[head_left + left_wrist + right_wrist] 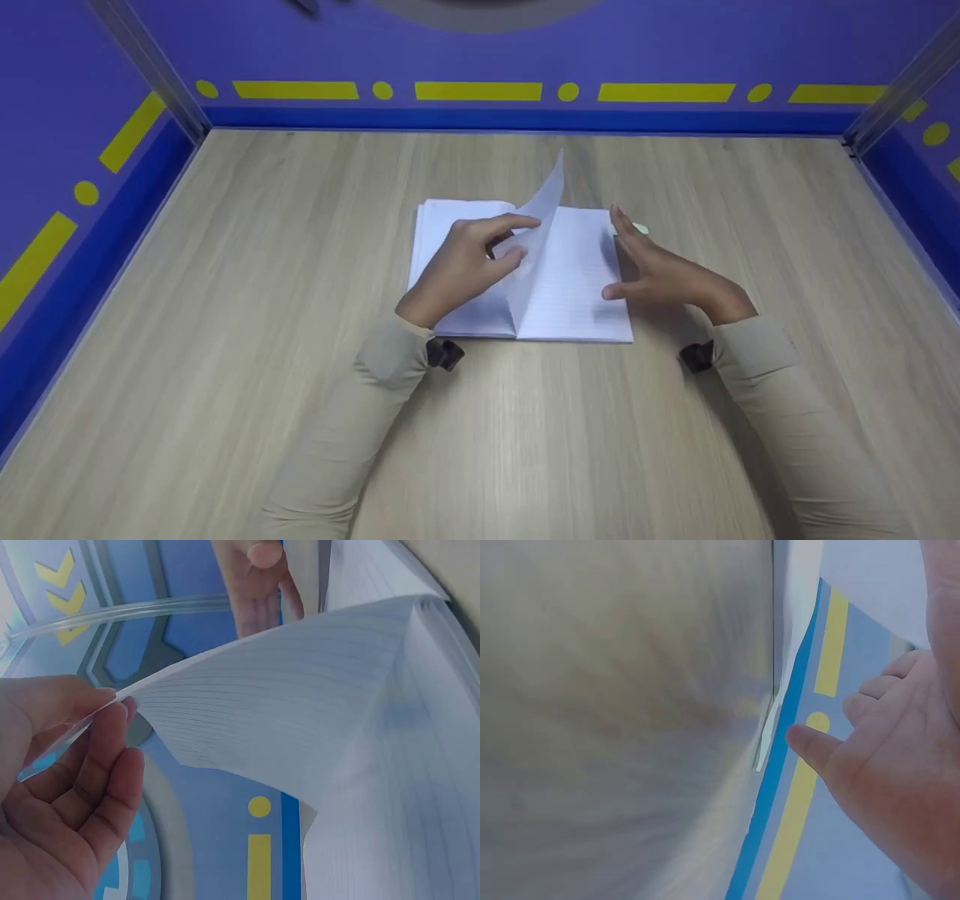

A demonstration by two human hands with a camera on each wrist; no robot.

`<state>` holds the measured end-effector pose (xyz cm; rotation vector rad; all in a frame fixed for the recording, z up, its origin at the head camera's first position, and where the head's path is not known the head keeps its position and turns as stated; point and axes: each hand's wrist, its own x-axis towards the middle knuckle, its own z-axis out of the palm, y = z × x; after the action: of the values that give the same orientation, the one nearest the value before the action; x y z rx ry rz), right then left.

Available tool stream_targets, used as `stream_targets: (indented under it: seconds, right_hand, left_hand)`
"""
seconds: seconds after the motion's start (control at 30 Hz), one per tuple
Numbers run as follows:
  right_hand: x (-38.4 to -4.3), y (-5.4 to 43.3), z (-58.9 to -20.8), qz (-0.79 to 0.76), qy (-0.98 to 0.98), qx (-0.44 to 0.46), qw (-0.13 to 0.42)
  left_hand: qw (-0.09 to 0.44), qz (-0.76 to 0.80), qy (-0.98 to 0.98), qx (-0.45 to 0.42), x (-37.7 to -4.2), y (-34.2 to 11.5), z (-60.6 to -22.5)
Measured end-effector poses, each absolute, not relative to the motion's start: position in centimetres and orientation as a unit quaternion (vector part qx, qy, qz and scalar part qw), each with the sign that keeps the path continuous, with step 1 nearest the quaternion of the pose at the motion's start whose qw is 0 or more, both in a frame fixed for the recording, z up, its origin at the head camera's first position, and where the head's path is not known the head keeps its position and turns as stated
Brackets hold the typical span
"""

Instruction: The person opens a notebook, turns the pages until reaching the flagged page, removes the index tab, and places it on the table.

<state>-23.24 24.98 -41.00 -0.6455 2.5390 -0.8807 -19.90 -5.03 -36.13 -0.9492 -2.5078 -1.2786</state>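
An open notebook (577, 285) with lined white pages lies on the table. One page (545, 202) stands up from the spine, bowed and half turned. My left hand (472, 251) pinches this page by its free edge between thumb and fingers, over the notebook's left side. In the left wrist view the lined page (262, 697) stretches from the fingertips to the spine. My right hand (660, 274) is at the notebook's right edge, fingers spread and thumb apart, holding nothing. A small pale green tab (640, 229) shows just behind its fingers, at the notebook's right side.
The notebook lies on a light wood-grain table (225, 300). Blue panels (480, 60) with yellow dashes and dots wall in the back and both sides. A dark wrist camera (445, 354) sits at the left cuff, and another camera (697, 357) at the right cuff.
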Motion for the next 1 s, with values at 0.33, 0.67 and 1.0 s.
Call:
stream_targets:
  seconds: [0.33,0.67,1.0]
  right_hand:
    - [-23.0,25.2,-41.0,-0.302,0.900,-0.243,0.197]
    - [-22.9,25.3,-41.1,-0.299,0.897,-0.255,0.203]
    - [-22.6,25.2,-41.2,-0.291,0.901,-0.240,0.214]
  left_hand:
    - [0.077,-0.443,-0.842,-0.299,-20.1,-6.4,-36.6]
    - [0.058,-0.404,-0.856,-0.316,-20.2,-7.6,-36.8]
    - [0.060,-0.278,-0.901,-0.328,-20.2,-8.3,-36.9]
